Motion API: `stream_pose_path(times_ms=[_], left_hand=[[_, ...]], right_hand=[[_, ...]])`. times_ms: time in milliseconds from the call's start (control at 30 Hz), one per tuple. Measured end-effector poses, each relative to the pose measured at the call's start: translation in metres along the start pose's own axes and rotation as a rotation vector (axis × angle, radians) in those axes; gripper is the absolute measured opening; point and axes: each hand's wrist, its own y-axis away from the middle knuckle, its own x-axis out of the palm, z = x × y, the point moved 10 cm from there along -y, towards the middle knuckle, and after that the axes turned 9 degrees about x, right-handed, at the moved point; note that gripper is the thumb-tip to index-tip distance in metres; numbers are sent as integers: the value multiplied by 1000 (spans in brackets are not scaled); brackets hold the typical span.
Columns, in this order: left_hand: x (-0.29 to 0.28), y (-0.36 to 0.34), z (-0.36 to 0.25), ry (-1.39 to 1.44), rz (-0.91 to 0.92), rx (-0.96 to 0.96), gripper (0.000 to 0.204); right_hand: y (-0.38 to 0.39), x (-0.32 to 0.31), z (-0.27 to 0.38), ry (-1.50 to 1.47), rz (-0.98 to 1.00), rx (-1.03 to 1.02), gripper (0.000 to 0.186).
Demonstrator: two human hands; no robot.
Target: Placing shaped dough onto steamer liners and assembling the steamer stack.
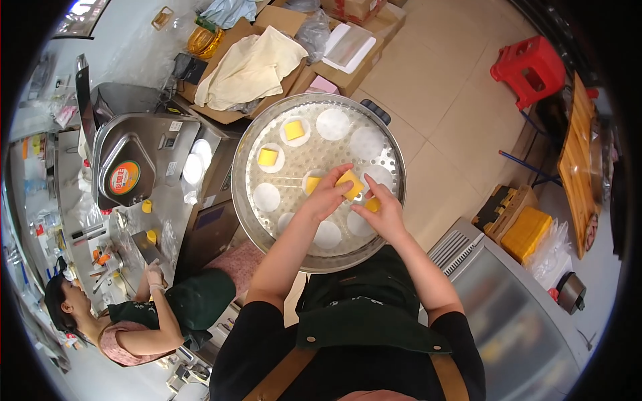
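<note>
A left hand (328,196) and a right hand (382,215) meet over the right-centre of a round, perforated metal tray (319,103). The left grip pinches a yellow block (350,184) between thumb and fingers; the block lies just to the right of the palm, in the gap between the two hands. It is nearly as wide as it is long, so its long axis is hard to tell; its edges slant across the frame. The right grip is curled around a second yellow block (372,205), partly hidden by the fingers, to the lower right of the first and near it.

The closest bare-looking paper round (381,175) lies to the right of the left-held block and just above the right fingertips, so the right hand is nearer to it. Another white disc (359,226) shows below the right thumb. Left of the left grip, a third yellow block (312,185) is on its paper, partly covered by that hand.
</note>
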Motion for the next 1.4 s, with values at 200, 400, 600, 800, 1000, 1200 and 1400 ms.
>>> stream_pose_path(times_ms=[200,400,600,800,1000,1200,1400], left_hand=[[1,-8,-5,-147,-42,-16,51],[-56,-48,-3,-475,-206,-57,50],[-94,-109,-60,-986,-215,28,44],[-107,-155,-69,-1025,-167,-59,46],[-104,-175,-60,-985,-124,-58,55],[-104,-177,-70,-1198,-151,65,63],[-92,-156,-91,-1536,-300,315,72]], right_hand=[[-6,5,0,109,34,-88,64],[-6,25,-87,-579,100,397,56],[32,37,-119,-996,133,786,32],[55,44,-129,-1034,125,845,25],[62,50,-131,-1100,157,862,24],[60,48,-125,-1120,181,856,25],[55,44,-120,-1115,186,833,26]])
